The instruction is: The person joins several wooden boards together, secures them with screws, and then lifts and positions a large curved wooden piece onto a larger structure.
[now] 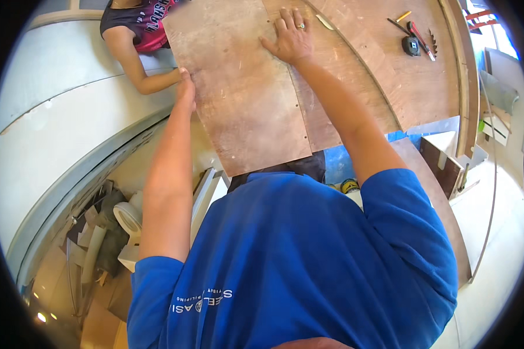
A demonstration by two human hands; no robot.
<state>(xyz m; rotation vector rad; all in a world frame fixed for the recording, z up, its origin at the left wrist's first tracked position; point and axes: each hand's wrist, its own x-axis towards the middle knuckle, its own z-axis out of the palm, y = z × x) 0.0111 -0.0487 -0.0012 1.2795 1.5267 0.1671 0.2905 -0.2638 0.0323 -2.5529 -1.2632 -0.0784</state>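
Note:
A brown plywood panel point(244, 93) lies partly over a larger wooden sheet point(361, 64) and juts out toward my body. My left hand point(186, 91) grips the panel's left edge, the thumb at the top and the other fingers mostly hidden. Flat on the wood near the panel's right edge rests my right hand point(290, 38), fingers spread, a ring on one of them. A co-worker's forearm point(151, 83) reaches to the same left edge, close beside my left hand; the end of that hand is hidden.
On the sheet at the far right lie a tape measure point(411, 46), a yellow pencil point(403, 16) and a red-handled tool point(420, 38). A raised wooden strip point(461, 75) borders that side. Below left are a white toilet point(128, 218) and scrap material. A thin rod point(493, 192) curves at right.

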